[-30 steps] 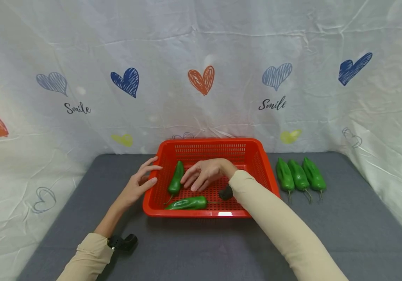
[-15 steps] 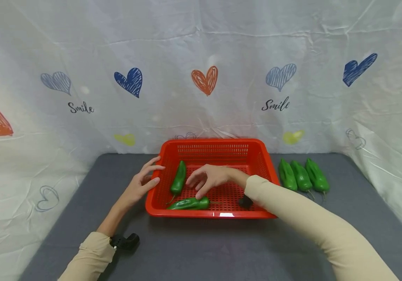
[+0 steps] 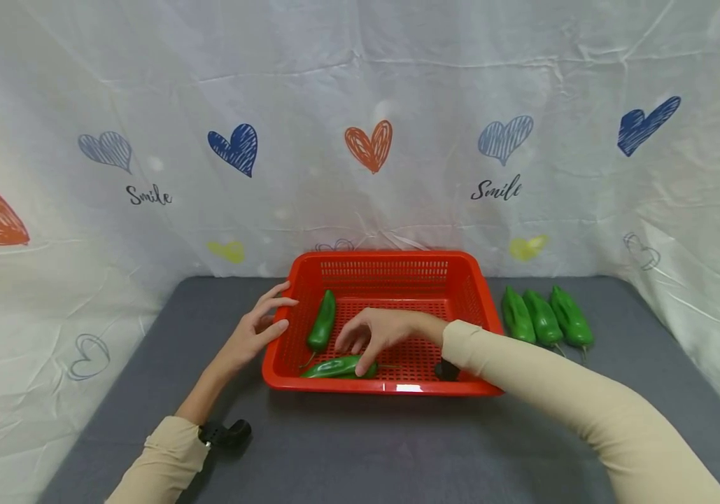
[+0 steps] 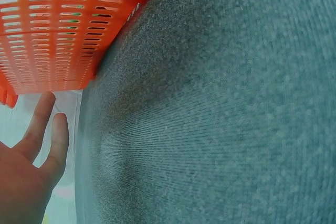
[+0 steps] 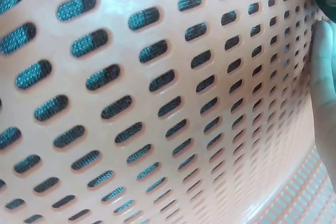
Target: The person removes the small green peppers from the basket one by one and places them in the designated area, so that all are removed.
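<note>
Peppers (image 3: 322, 323), 2 in 1 red basket (image 3: 322, 385), 3 outside, 2 hands (image 3: 250, 339)

- Beyond the right hand (image 3: 380, 333): open room in the basket (image 3: 391, 256).
- Nearer: its front rim (image 3: 341, 383), then open tabletop (image 3: 360, 448).
- Right of the left hand (image 3: 251, 336): basket wall, a pepper (image 3: 322, 322).

Over my feed, the table (image 3: 360, 448) reads as matt, coarsely woven cloth, the basket (image 3: 328, 384) as glossy plastic; the peppers (image 3: 544, 320) toward the table's far right corner look smooth and shiny, the sheet (image 3: 297, 84) beyond its far edge creased.
</note>
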Demonstrator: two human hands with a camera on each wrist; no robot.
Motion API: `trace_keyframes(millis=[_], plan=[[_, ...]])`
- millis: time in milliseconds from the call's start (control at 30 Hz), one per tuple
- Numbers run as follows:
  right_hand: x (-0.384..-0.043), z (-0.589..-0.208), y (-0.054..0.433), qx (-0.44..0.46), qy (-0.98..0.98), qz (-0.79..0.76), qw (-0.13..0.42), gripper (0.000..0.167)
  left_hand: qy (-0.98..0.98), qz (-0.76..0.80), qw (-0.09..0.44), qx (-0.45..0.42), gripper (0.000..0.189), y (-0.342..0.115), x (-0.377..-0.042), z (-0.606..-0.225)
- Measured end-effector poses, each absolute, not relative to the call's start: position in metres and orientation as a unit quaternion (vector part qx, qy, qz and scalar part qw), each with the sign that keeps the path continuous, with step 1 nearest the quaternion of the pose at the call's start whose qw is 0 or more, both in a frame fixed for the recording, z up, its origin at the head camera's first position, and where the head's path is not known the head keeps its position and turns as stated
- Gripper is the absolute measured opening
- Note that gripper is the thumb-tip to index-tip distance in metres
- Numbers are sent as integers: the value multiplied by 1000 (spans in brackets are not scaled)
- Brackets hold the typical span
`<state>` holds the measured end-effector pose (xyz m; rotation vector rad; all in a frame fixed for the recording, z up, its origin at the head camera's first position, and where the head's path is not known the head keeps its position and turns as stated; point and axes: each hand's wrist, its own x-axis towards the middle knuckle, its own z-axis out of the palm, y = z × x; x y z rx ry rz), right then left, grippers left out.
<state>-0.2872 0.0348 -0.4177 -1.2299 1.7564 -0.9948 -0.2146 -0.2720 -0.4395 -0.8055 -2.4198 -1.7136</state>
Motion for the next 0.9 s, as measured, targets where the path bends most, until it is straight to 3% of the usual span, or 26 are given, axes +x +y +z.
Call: trace_keyframes(millis=[367, 900], plan=[[-285, -419, 29, -493, 678, -391, 380, 39, -779, -567, 27, -268, 36, -272, -214, -439], [-293, -409, 36, -474, 688, -424, 350, 39, -775, -575, 23, -260, 36, -272, -215, -439]])
